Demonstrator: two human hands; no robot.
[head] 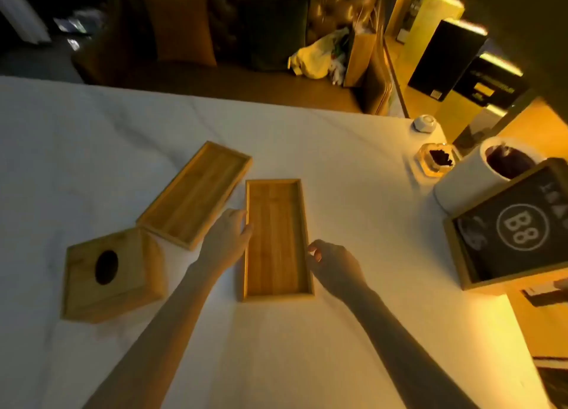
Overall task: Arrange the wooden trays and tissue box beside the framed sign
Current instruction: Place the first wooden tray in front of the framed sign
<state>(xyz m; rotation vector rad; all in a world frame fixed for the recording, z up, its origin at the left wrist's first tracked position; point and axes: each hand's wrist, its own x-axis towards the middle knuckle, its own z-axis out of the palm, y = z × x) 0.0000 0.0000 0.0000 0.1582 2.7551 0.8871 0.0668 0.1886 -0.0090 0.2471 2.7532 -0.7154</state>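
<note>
Head cam view: the near wooden tray sits right between both hands on the white cloth. Left hand has fingertips touching its long rim, right hand is loosely curled just beside the opposite rim, neither pinching anything. Looks like light, stiff bamboo, shallow and empty, so I'd grab both long edges. Framed sign is off past the right fingers.

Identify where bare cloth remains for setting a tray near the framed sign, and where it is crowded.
Free: the cloth between the near tray and the framed sign, and the stretch behind both trays. Crowded: the right corner, where the paper roll, ashtray and sign cluster.
</note>
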